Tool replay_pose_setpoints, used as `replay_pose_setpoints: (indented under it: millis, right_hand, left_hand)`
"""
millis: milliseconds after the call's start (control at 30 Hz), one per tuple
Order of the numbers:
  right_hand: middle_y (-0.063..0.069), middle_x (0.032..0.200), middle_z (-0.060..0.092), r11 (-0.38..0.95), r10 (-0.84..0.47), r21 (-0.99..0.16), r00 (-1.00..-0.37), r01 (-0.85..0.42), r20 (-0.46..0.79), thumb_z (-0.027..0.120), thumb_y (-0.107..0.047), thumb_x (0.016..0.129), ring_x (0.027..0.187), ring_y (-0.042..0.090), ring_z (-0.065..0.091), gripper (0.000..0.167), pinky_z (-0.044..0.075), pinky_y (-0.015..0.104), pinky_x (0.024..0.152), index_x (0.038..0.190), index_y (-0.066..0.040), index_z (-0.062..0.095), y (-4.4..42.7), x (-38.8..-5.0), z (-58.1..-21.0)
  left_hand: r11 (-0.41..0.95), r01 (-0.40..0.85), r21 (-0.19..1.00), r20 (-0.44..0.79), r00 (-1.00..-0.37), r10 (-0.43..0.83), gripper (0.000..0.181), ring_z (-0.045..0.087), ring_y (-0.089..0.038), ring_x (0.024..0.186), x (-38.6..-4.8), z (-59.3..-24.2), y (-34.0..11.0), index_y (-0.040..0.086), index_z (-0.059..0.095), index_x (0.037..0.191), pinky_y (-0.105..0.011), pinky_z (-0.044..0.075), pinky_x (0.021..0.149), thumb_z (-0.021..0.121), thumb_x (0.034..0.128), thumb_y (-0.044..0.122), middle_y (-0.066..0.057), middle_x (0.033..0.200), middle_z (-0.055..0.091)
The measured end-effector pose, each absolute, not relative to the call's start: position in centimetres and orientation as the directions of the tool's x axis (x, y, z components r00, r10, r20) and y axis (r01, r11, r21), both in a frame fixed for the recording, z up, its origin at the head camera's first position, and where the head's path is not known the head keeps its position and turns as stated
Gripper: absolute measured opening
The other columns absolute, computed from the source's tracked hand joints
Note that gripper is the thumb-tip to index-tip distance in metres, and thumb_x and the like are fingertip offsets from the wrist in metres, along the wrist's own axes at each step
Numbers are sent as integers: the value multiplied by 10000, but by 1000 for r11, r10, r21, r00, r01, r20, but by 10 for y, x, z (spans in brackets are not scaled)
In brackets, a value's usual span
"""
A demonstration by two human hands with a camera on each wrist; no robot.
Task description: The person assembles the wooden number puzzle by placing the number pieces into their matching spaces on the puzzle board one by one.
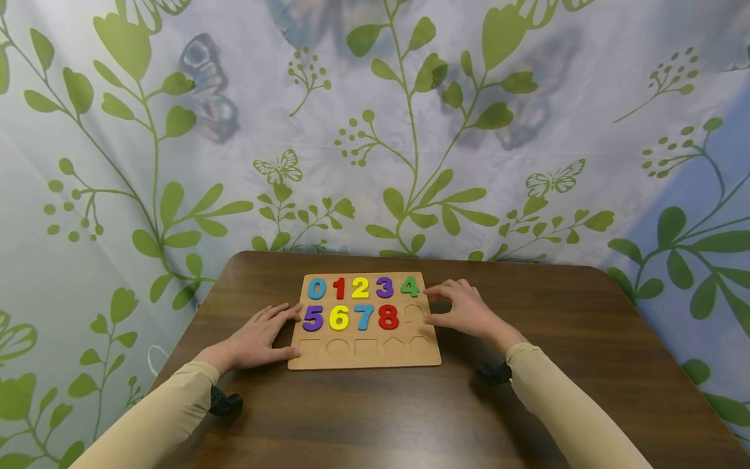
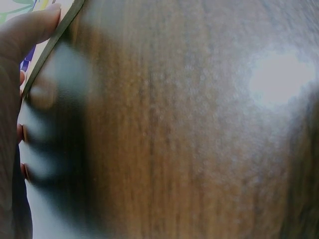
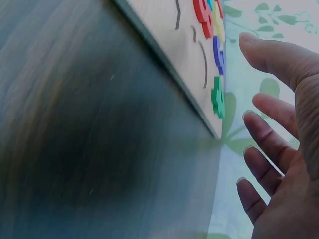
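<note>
A wooden number puzzle board [image 1: 366,361] lies flat on the brown table. Its top row holds a blue 0 [image 1: 317,288], red 1 [image 1: 339,288], yellow 2 [image 1: 360,287], purple 3 [image 1: 385,287] and green 4 [image 1: 410,287]. Below sit a purple 5 [image 1: 313,318], yellow 6 [image 1: 338,318], blue 7 [image 1: 364,316] and red 8 [image 1: 388,316]. At the board's left edge my left hand [image 1: 258,339] rests with thumb and fingertips touching it. My right hand [image 1: 465,310] is beside the right edge, fingers loosely spread, holding nothing.
Bare shape recesses [image 1: 366,347] run along the board's bottom row, and another recess [image 1: 413,312] follows the 8. The brown table [image 1: 375,417] ends at a curtain [image 1: 328,163] with green leaves and butterflies. Dark bands [image 1: 225,402] circle both wrists.
</note>
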State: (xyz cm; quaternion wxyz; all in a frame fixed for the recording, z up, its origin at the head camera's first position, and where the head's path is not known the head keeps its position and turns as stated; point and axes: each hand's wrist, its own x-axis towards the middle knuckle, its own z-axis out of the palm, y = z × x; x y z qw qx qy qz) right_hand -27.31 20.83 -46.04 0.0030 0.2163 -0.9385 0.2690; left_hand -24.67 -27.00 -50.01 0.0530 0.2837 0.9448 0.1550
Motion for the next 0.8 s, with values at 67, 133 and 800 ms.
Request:
replay_pose_setpoints:
  millis: [67, 133, 800]
  right_hand:
    - [44, 1155, 635, 760, -399, -509, -908, -403, 123, 866, -412, 814, 1165, 296, 447, 595, 315, 577, 969, 1318, -147, 692, 213, -272, -462]
    - [46, 1173, 629, 761, -395, -513, -911, -398, 121, 861, -414, 819, 1171, 301, 445, 600, 312, 585, 975, 1327, -148, 686, 218, -269, -463]
    - [61, 1325, 565, 783, -331, -531, -940, -324, 86, 798, -495, 871, 1259, 338, 417, 701, 320, 675, 1015, 1451, -168, 580, 288, -228, -465]
  left_hand:
    - [789, 524, 322, -5, -832, 555, 810, 249, -383, 1513, -246, -500, -270, 174, 497, 1468, -631, 161, 1197, 605, 888, 729, -49, 1663, 300]
    - [787, 527, 323, 1, -831, 556, 797, 257, -394, 1508, -246, -499, -270, 171, 503, 1462, -639, 168, 1191, 612, 892, 717, -58, 1660, 307]
    - [789, 517, 332, -11, -834, 551, 802, 237, -373, 1520, -246, -500, -270, 176, 506, 1455, -618, 149, 1205, 608, 885, 731, -34, 1667, 291]
